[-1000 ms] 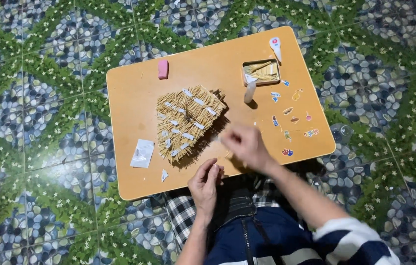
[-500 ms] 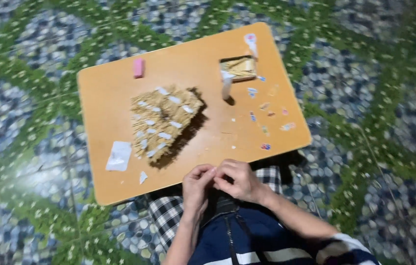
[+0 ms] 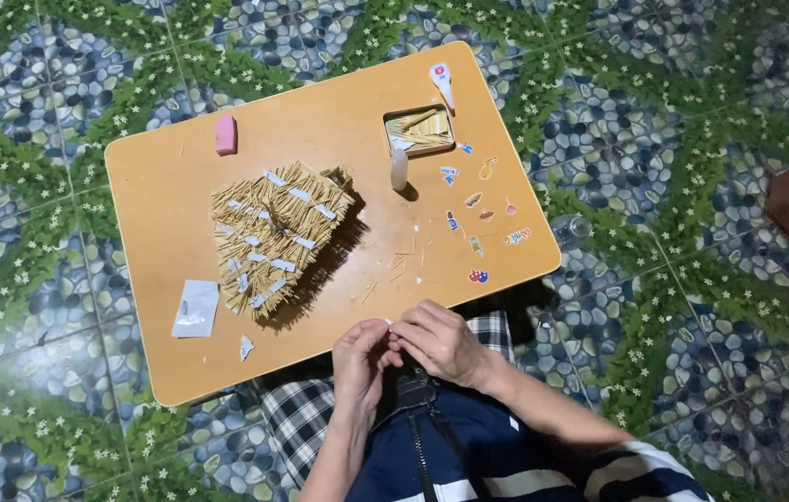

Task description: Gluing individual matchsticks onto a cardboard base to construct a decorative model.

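Going left to right across the small orange tabletop (image 3: 162,195): there's a white paper slip (image 3: 195,308) near the left front edge with a tiny paper scrap (image 3: 245,347) just beside it, and a pink eraser (image 3: 225,135) up near the far edge. In the middle sits the toothpick roof model (image 3: 278,237), a sloped triangular thing made of rows of sticks with little white paper bits stuck on it, throwing a shadow to its right. Further right there's a small clear bottle (image 3: 399,170), a little tin of toothpicks (image 3: 419,130) behind it, and a white tool with a red spot (image 3: 442,84) at the far corner. A bunch of small colourful stickers (image 3: 476,218) are scattered along the right side, and loose stick bits (image 3: 394,265) lie on the bare wood between the model and the stickers. Both hands are at the near edge, over the person's lap. The left hand (image 3: 362,358) and right hand (image 3: 441,342) are touching, fingertips pinched together on something tiny and pale right at the tabletop edge; too small to tell what it is, so the grip is closed tight but on what, I can't say. The roof model lies apart from the grip, up and to the left of both hands, untouched.
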